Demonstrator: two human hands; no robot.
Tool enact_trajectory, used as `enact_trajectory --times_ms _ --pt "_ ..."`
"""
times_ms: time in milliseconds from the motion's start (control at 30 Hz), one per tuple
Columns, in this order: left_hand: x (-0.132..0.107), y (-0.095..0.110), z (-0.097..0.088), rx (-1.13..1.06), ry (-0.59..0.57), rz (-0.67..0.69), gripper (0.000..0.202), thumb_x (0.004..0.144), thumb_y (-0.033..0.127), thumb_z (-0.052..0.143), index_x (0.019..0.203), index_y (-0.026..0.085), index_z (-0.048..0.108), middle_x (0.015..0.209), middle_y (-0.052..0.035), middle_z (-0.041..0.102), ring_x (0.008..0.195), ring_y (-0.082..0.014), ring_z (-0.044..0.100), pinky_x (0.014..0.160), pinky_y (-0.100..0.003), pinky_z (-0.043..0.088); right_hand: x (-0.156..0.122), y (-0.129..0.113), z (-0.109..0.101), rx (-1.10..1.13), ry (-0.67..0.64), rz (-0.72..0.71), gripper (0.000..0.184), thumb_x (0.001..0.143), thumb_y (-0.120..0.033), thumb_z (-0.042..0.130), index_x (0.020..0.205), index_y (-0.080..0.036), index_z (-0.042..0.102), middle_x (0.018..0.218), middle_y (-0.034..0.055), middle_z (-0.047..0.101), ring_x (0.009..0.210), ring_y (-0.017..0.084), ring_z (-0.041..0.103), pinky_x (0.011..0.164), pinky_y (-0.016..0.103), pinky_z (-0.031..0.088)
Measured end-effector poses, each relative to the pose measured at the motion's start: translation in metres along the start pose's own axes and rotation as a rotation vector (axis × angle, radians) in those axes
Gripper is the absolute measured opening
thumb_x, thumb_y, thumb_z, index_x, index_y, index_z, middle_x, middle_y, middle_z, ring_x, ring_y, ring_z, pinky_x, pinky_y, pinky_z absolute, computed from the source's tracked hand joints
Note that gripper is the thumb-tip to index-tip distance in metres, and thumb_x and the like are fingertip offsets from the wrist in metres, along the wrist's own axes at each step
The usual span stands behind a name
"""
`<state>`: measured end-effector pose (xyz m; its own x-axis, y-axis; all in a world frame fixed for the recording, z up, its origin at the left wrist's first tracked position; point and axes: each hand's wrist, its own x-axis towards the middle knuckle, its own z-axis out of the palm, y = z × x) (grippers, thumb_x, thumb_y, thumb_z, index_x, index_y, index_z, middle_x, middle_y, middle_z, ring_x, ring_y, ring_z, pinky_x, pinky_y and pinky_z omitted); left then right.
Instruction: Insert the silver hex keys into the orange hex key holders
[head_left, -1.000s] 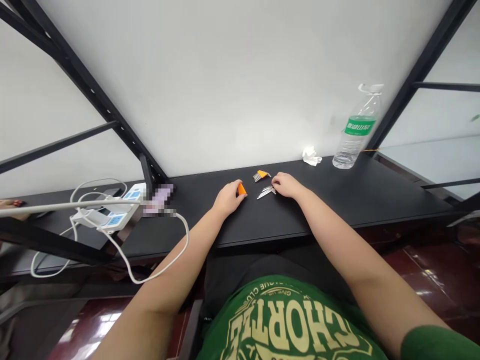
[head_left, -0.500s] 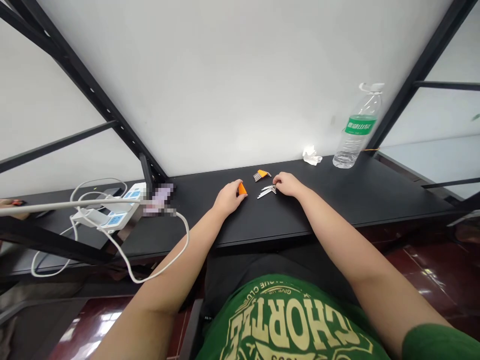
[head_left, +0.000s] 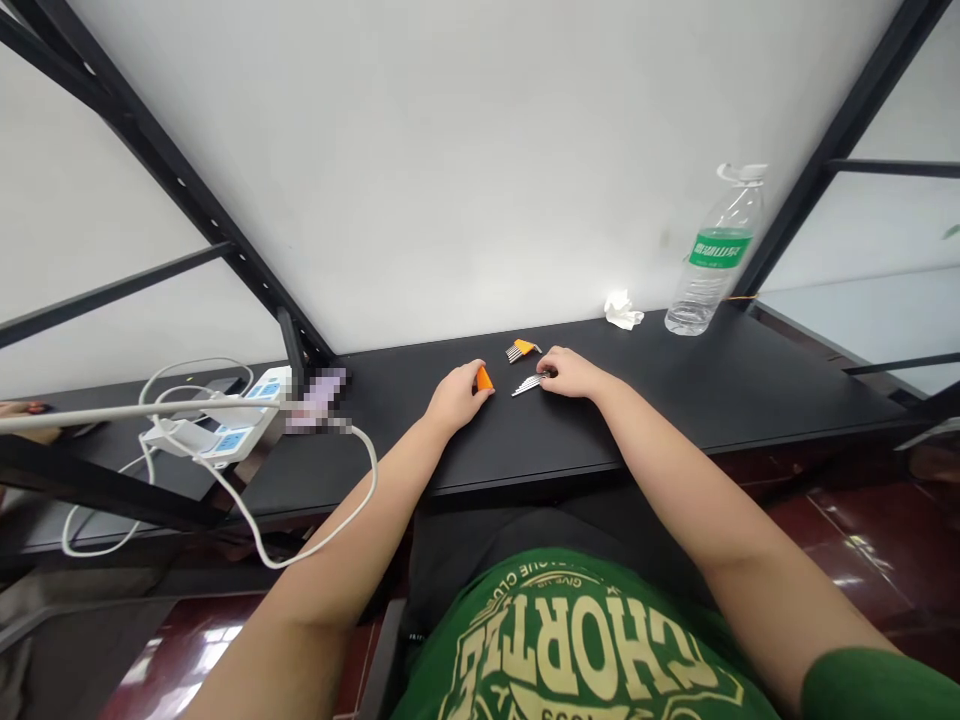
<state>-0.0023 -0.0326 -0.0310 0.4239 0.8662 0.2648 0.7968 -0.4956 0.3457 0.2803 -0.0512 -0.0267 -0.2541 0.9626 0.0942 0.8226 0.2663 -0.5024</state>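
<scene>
My left hand [head_left: 457,393] is closed around an orange plastic holder [head_left: 484,379] just above the black table. To the right lies a bunch of loose silver hex keys [head_left: 529,384], their long ends pointing left and towards me. My right hand [head_left: 568,373] has its fingers curled round the bent ends of these keys, hiding part of them. Behind the loose bunch, a second orange holder [head_left: 527,347] rests on the table with several hex keys fitted in it; neither hand touches it.
A crumpled white tissue [head_left: 622,310] and a large clear water bottle [head_left: 709,262] stand near the wall. At left are a white power strip [head_left: 251,420] and a white cable [head_left: 371,450] looping over my left forearm. Black metal frame bars [head_left: 180,190] rise on both sides.
My right hand has shifted slightly left and curled over the hex keys, and the bunch has drawn closer together. My left hand stays in place with the orange holder.
</scene>
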Motion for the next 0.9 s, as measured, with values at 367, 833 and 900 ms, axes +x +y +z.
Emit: enact_trajectory --times_ms 367,833,900 --pt "-0.001 0.000 0.000 -0.023 0.029 0.027 0.052 0.090 0.034 0.073 0.138 0.021 0.060 0.123 -0.0092 0.072 0.103 -0.0269 0.070 0.094 -0.040 0.055 -0.005 -0.018 0.000 -0.196 -0.045 -0.107 0.005 0.085 -0.020 0.066 0.083 -0.022 0.070 0.108 0.0095 0.062 0.110 0.030 0.055 0.096 0.044 0.043" --pt "0.001 -0.004 0.004 -0.025 0.024 0.074 0.055 0.089 0.031 0.073 0.140 0.019 0.058 0.125 -0.0103 0.071 0.103 -0.0259 0.070 0.096 -0.039 0.055 -0.005 -0.023 0.001 -0.236 -0.069 -0.108 0.005 0.081 -0.019 0.068 0.082 -0.020 0.064 0.107 0.0108 0.064 0.106 0.029 0.056 0.089 0.039 0.043" --pt "0.001 -0.004 0.004 -0.018 0.025 0.076 0.054 0.089 0.031 0.072 0.140 0.019 0.059 0.124 -0.0102 0.072 0.103 -0.0261 0.070 0.096 -0.039 0.055 -0.007 -0.024 0.001 -0.202 -0.073 -0.121 0.008 0.079 -0.018 0.069 0.081 -0.020 0.062 0.105 0.0103 0.064 0.104 0.028 0.057 0.084 0.035 0.044"
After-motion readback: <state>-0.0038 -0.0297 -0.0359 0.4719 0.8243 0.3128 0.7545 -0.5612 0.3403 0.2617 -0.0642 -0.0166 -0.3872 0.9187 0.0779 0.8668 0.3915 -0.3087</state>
